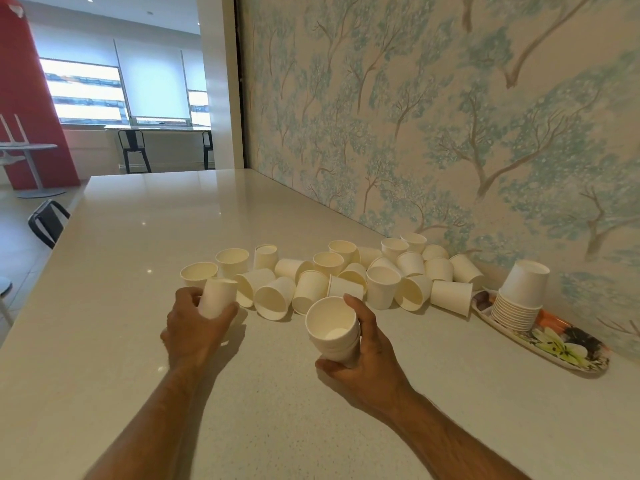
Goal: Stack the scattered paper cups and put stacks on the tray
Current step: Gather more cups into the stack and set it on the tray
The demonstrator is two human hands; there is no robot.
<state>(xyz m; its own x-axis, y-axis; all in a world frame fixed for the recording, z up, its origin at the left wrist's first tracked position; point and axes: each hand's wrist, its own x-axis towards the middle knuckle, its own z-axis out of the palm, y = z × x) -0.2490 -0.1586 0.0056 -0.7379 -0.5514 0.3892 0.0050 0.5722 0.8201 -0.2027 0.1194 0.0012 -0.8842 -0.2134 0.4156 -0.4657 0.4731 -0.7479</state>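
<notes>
Head | tray [585, 362]: inverted cup stack [521, 299] | left hand [194, 323] grips one cup [216, 297] | right hand [367, 348] grips nested cups [332, 329]

Loose paper cups [332, 275]: white, plain, more than twenty, heaped in a band across the counter toward the wall. Most lie on their sides, mouths pointing various ways; several stand upright, mouth up, mainly at the left end and middle of the heap. Many touch or overlap.

Single cup [217, 297]: held off the heap's left end, tilted.

Short stack [334, 329]: a few nested cups, mouth up and tipped toward the camera, held in front of the heap.

Finished stack [521, 299]: many nested cups, upside down, standing on the tray's far end.

Tray [568, 351]: oval, floral print, flat on the counter right of the heap, beside the wall.
</notes>
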